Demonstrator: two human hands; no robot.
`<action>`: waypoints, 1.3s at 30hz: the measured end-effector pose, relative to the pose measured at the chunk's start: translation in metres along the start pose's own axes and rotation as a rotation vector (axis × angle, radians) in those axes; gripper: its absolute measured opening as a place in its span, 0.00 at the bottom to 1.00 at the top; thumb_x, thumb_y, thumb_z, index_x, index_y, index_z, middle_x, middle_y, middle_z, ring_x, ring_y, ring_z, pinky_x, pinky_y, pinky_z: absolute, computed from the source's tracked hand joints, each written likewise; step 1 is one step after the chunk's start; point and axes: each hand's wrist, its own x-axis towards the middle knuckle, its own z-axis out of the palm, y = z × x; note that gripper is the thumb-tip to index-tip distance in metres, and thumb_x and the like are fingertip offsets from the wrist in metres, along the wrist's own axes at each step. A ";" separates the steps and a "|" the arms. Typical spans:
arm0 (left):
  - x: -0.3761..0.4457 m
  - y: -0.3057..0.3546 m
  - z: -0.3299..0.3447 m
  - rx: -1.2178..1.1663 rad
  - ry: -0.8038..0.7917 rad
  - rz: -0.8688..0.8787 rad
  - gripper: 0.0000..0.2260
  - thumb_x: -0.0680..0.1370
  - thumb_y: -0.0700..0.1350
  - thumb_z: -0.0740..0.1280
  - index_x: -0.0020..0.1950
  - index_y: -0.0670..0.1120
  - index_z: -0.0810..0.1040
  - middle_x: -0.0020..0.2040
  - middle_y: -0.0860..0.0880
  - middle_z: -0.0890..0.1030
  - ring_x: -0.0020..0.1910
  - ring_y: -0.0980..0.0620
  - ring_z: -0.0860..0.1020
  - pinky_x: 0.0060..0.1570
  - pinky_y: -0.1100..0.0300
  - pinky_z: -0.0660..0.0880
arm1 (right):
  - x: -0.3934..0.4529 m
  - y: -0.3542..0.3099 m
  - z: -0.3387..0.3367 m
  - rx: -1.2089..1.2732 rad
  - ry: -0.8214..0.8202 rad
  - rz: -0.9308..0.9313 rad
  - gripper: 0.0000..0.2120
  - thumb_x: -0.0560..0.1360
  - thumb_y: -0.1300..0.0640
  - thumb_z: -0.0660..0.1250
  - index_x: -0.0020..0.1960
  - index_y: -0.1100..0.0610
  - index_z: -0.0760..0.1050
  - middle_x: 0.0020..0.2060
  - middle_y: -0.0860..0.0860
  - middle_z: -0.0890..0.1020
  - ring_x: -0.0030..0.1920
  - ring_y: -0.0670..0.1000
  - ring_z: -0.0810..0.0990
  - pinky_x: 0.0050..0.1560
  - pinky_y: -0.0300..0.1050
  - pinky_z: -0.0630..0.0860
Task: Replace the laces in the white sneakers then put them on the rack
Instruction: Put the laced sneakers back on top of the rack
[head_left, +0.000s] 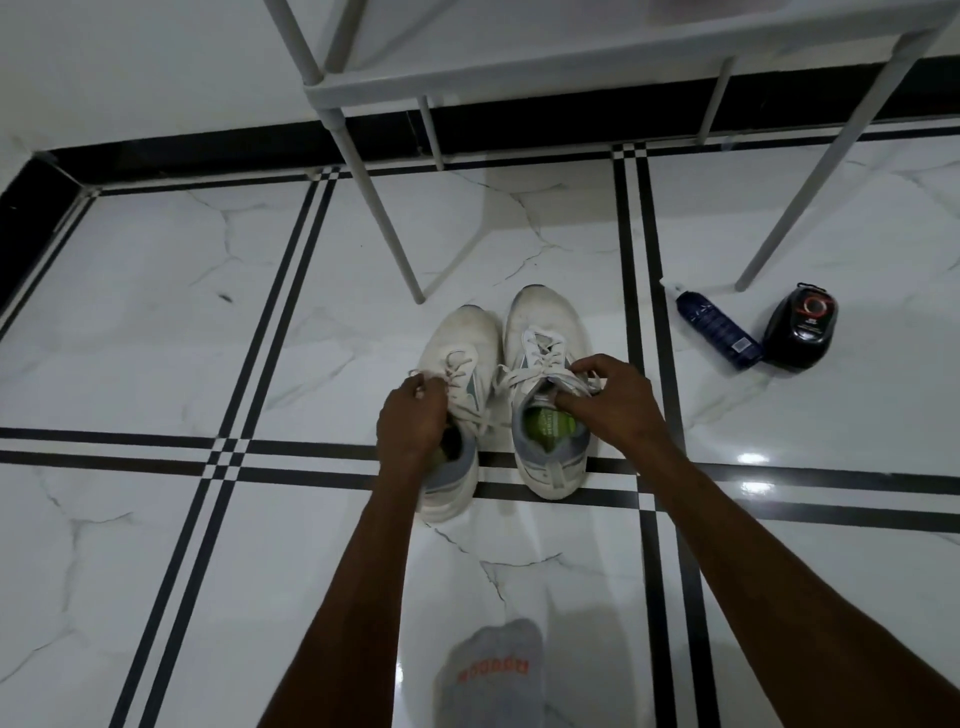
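The left hand (410, 415) pinches a lace end (415, 373) on the left sneaker (460, 364); the right hand (613, 400) grips the right sneaker (545, 332) laces (519, 378). At two o'clock lie a bottle (719, 332) and a black case (800, 327), labels unreadable. The rack (395, 88) stands at twelve.

2 bare forearms without sleeves, hands (410, 415) ungloved, 1 grey sock (491, 670) with orange lettering

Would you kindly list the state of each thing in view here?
left sneaker: upright on floor, laced
right sneaker: upright, laced
left hand: pinching left sneaker's lace
right hand: gripping right sneaker's lace
rack: standing
blue bottle: lying down
black container: closed
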 end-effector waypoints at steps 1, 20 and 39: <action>-0.001 0.003 0.004 -0.046 -0.022 0.010 0.16 0.83 0.54 0.59 0.61 0.47 0.81 0.59 0.44 0.83 0.58 0.42 0.79 0.65 0.45 0.74 | 0.000 -0.001 -0.002 0.000 0.014 0.002 0.21 0.67 0.54 0.81 0.57 0.56 0.80 0.51 0.49 0.81 0.50 0.49 0.80 0.47 0.35 0.77; -0.017 0.006 0.047 -0.292 -0.132 0.011 0.18 0.80 0.49 0.69 0.70 0.56 0.78 0.57 0.55 0.83 0.55 0.52 0.83 0.58 0.47 0.81 | -0.013 0.010 -0.042 0.091 0.036 0.233 0.38 0.69 0.60 0.78 0.76 0.54 0.67 0.68 0.54 0.77 0.65 0.52 0.77 0.67 0.52 0.75; -0.203 0.254 -0.194 -0.286 -0.060 0.054 0.19 0.81 0.45 0.68 0.72 0.52 0.76 0.65 0.51 0.80 0.57 0.50 0.81 0.59 0.48 0.80 | -0.171 -0.326 -0.236 0.182 0.021 0.244 0.36 0.67 0.58 0.78 0.73 0.47 0.71 0.63 0.47 0.81 0.57 0.49 0.82 0.61 0.52 0.79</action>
